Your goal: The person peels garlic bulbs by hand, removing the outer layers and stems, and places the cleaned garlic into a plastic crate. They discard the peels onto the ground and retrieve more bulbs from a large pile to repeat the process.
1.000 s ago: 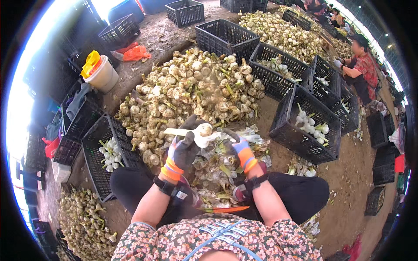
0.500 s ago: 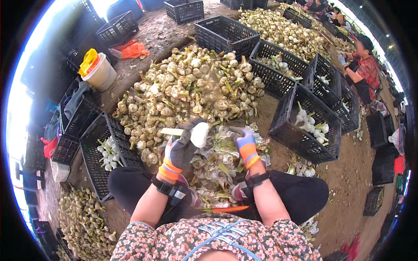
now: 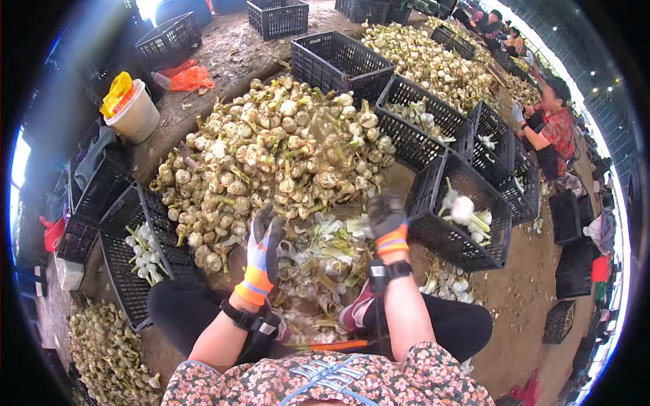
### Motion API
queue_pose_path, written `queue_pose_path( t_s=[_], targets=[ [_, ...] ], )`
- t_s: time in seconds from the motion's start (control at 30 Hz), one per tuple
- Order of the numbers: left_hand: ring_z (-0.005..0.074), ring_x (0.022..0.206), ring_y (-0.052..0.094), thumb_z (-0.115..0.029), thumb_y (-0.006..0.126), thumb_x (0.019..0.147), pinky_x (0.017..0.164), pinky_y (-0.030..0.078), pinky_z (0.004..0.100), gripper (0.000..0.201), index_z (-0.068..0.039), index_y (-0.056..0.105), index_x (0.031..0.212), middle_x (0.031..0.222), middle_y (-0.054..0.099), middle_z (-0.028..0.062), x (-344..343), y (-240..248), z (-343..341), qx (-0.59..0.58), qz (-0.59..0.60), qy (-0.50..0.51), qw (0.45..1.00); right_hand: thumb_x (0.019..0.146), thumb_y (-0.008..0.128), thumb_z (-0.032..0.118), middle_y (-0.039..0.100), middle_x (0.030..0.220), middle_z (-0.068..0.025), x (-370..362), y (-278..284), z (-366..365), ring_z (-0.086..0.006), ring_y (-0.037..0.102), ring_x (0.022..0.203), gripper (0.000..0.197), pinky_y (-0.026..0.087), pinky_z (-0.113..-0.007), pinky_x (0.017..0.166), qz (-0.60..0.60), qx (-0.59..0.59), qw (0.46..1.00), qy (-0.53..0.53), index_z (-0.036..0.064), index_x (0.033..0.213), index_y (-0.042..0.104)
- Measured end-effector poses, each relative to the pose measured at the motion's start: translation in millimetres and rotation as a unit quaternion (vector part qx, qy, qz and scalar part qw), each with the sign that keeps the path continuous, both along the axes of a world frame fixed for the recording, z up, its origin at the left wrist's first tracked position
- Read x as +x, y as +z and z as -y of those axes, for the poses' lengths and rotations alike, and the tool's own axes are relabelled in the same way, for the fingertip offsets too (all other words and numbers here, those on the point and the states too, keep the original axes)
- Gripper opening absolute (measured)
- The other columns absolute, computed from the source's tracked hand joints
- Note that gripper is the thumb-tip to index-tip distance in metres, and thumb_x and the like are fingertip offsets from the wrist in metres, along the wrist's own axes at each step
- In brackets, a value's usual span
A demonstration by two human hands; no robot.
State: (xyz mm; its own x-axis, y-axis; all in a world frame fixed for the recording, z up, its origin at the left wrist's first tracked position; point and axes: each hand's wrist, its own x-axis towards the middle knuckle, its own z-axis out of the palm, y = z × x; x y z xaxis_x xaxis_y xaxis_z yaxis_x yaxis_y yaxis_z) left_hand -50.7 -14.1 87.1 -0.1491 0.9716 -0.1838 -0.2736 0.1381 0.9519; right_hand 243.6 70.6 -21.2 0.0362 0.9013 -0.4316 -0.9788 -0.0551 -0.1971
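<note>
Both my hands wear grey gloves with orange and blue cuffs. My left hand [image 3: 265, 245], fingers stretched out and holding nothing, is at the near edge of a large heap of soil-stained garlic bulbs [image 3: 271, 145]. My right hand [image 3: 388, 218] is smeared by motion beside the right crate [image 3: 460, 245]; its fingers cannot be made out. A large white garlic bulb [image 3: 462, 210] shows in or just above that crate, over several peeled bulbs with green stems. Between my feet lie stripped garlic skins [image 3: 318, 264]. The left crate [image 3: 125, 281] holds clean white garlic bulbs [image 3: 145, 254].
Black crates [image 3: 342, 68] stand beyond the heap and along the right. A white bucket [image 3: 135, 120] with a yellow item sits at far left, near an orange plastic bag [image 3: 189, 78]. More garlic [image 3: 112, 352] lies at lower left. Another person [image 3: 556, 132] sits at far right.
The white garlic bulb has left my left hand, which now has its fingers extended. A large white bulb appears at the right crate. My right hand has moved slightly and blurred.
</note>
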Motion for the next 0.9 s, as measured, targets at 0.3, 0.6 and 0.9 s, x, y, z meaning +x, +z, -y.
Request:
queue_pose_path(
  t_s=[0.3, 0.6, 0.9],
  targets=[
    [0.0151, 0.108, 0.052, -0.011, 0.063, 0.087, 0.087, 0.047, 0.0312, 0.056, -0.006, 0.038, 0.136, 0.121, 0.051, 0.0066, 26.9, -19.3, -6.2, -0.005, 0.117, -0.056, 0.992, 0.08, 0.067, 0.014, 0.064, 0.072, -0.0044, -71.4, -50.7, -85.2, -0.0166, 0.058, 0.054, 0.008, 0.046, -0.028, 0.046, 0.326, -0.225, 0.918, 0.001, 0.0094, 0.086, 0.063],
    [0.0236, 0.109, 0.054, -0.036, 0.059, 0.09, 0.084, 0.052, 0.0374, 0.064, -0.007, 0.03, 0.139, 0.129, 0.044, 0.0116, 12.7, -9.4, -23.7, -0.06, 0.137, -0.097, 0.984, 0.087, 0.063, 0.022, 0.064, 0.093, -0.0021, -72.8, 127.4, 13.4, -0.009, 0.06, 0.072, 0.032, 0.048, -0.022, 0.061, 0.469, 0.193, 0.818, 0.271, 0.0014, 0.111, 0.061],
    [0.0195, 0.117, 0.05, 0.01, 0.075, 0.064, 0.099, 0.041, 0.0314, 0.065, 0.001, 0.048, 0.123, 0.126, 0.051, 0.0095, 33.4, 5.8, -6.2, 0.271, -0.025, -0.042, 0.961, 0.086, 0.066, 0.029, 0.054, 0.07, 0.0022, -123.7, 158.9, 66.7, -0.0066, 0.051, 0.06, 0.026, 0.041, -0.022, 0.053, 0.485, 0.133, 0.84, 0.203, 0.0063, 0.099, 0.063]
  ],
)
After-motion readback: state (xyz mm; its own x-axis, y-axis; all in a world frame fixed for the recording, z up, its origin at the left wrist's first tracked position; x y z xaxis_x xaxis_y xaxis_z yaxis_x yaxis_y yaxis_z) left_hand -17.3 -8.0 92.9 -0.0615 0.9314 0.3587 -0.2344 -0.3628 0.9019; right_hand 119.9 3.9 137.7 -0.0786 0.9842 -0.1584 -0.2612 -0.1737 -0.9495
